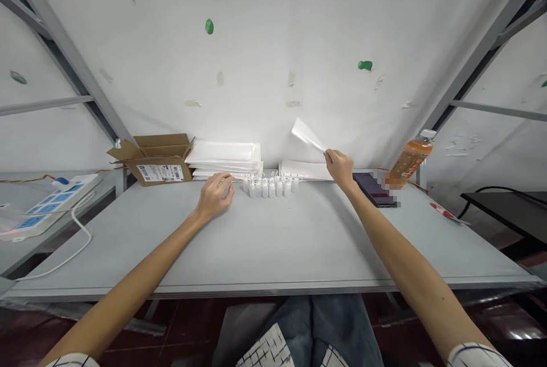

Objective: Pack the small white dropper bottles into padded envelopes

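Observation:
My right hand (340, 167) is raised above the table, its fingers closed on one end of a flat white packet (306, 134). The packet tilts up to the left, its far end in the air before the wall. Below it lies a low pile of similar white packets (305, 170). My left hand (215, 196) rests on the table with bent, parted fingers, at the front of a taller stack of white packets (224, 153). Between the two piles stand several small white bottles (272, 188) in a close group, upright, just right of my left fingertips.
An open cardboard box (164, 168) stands at the back left. A dark phone (376, 190) and a bottle of orange drink (410, 159) are at the right, near a red-and-white item (444, 211). A power strip (51, 207) with a white cable (81, 241) lies far left.

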A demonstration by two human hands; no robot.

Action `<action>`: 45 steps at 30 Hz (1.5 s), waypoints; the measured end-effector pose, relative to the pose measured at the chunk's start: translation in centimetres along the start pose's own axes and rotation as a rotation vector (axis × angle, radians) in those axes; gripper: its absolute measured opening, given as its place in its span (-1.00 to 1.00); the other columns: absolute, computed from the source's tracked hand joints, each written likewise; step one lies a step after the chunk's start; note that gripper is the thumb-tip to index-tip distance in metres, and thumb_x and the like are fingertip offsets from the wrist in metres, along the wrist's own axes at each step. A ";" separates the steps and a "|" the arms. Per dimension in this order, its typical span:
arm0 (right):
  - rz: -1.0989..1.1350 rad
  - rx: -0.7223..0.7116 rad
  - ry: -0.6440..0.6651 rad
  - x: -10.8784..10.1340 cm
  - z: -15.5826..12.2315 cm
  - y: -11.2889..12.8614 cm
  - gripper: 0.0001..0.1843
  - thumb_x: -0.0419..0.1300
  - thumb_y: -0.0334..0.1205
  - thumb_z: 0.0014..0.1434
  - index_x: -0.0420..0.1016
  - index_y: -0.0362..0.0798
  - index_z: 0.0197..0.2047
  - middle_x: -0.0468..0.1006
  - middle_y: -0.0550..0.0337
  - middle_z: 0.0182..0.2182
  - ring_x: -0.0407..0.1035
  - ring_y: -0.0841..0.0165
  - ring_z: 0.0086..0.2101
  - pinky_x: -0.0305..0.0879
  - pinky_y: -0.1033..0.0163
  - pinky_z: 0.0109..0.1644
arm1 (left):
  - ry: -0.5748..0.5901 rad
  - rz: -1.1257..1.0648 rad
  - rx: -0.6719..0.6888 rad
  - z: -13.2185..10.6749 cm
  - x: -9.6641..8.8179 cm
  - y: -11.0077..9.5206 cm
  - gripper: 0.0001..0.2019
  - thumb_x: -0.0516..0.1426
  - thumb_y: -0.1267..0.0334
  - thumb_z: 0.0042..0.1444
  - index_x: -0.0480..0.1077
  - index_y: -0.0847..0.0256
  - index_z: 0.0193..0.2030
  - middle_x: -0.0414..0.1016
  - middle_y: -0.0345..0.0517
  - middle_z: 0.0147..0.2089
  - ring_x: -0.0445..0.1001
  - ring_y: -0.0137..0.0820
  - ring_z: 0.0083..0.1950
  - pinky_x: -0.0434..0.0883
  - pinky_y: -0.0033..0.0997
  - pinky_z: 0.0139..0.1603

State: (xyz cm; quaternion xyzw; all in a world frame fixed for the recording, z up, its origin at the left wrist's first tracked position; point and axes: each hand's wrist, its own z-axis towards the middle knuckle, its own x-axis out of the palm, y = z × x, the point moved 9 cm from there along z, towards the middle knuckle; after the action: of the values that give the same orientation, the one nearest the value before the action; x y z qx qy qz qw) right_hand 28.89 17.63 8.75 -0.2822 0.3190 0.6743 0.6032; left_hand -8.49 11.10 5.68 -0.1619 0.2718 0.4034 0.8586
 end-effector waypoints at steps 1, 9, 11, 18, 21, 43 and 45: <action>0.031 -0.025 -0.082 -1.7 -0.1 0.5 -0.60 -0.14 -0.24 0.39 0.52 -0.11 -0.16 0.61 -0.08 -0.22 0.39 0.25 -0.33 0.05 0.23 -0.35 | -0.004 0.000 -0.006 0.0 -0.2 0.1 -0.76 0.06 0.33 0.14 0.48 0.15 -0.10 0.52 0.04 -0.10 0.49 -0.16 -0.07 0.42 -0.09 0.02; 0.092 -0.503 -0.107 -11.6 -10.7 9.6 -0.65 -0.07 -0.42 0.33 0.52 0.01 -0.24 0.59 0.09 -0.32 0.38 0.34 -0.35 0.11 0.23 -0.31 | -0.112 -0.213 -0.214 1.9 -3.0 1.7 -0.77 0.08 0.13 0.21 0.49 0.18 -0.15 0.53 -0.05 -0.14 0.49 -0.25 -0.19 0.45 -0.21 -0.13; 0.123 -0.645 -0.043 -11.5 -14.1 11.9 -0.67 -0.05 -0.46 0.31 0.52 0.00 -0.17 0.58 0.09 -0.30 0.39 0.33 -0.31 0.16 0.23 -0.29 | -0.114 -0.264 -0.249 3.0 -3.6 1.5 -0.72 0.06 0.06 0.23 0.49 0.18 -0.17 0.53 -0.07 -0.17 0.46 -0.32 -0.31 0.44 -0.23 -0.20; 0.205 -0.835 0.155 -5.8 -18.6 16.2 -0.74 0.03 -0.36 0.34 0.52 -0.11 -0.31 0.53 0.06 -0.44 0.36 0.32 -0.41 0.16 0.25 -0.43 | 0.361 -0.502 -0.139 5.7 0.3 -6.3 -0.60 -0.06 -0.01 0.31 0.53 0.14 -0.19 0.60 -0.13 -0.28 0.52 -0.31 -0.31 0.37 -0.36 -0.36; 0.485 -0.597 0.230 -5.1 -15.4 14.6 -0.63 0.00 -0.13 0.38 0.53 -0.06 -0.36 0.57 0.07 -0.41 0.41 0.35 -0.41 0.25 0.28 -0.36 | 0.606 -0.444 0.065 4.3 3.6 -11.5 -0.62 -0.01 -0.01 0.29 0.55 0.13 -0.28 0.57 -0.16 -0.37 0.48 -0.34 -0.38 0.28 -0.39 -0.38; 0.927 0.083 0.299 -1.0 -5.9 8.5 -0.86 0.24 -0.19 0.11 0.55 -0.08 -0.38 0.57 0.17 -0.45 0.31 0.42 -0.53 0.18 0.29 -0.44 | 0.639 -0.243 0.299 -1.8 6.8 -16.7 -0.39 0.10 -0.22 0.17 0.42 0.29 0.12 0.43 0.18 0.20 0.40 -0.05 0.18 0.28 -0.10 0.13; 1.102 0.183 0.334 -1.5 -6.4 6.5 -0.78 0.26 -0.10 0.09 0.51 -0.09 -0.40 0.51 0.19 -0.50 0.18 0.49 -0.63 0.08 0.30 -0.54 | 0.616 -0.264 0.278 -1.8 6.2 -16.4 -0.45 0.11 -0.14 0.21 0.41 0.28 0.13 0.45 0.15 0.19 0.41 -0.08 0.17 0.30 -0.12 0.12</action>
State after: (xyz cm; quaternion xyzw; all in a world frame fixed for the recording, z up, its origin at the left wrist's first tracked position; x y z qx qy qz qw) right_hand 22.58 11.27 6.44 -0.1239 0.5665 0.8048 0.1267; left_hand 6.98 3.76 1.45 -0.1914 0.5468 0.1804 0.7949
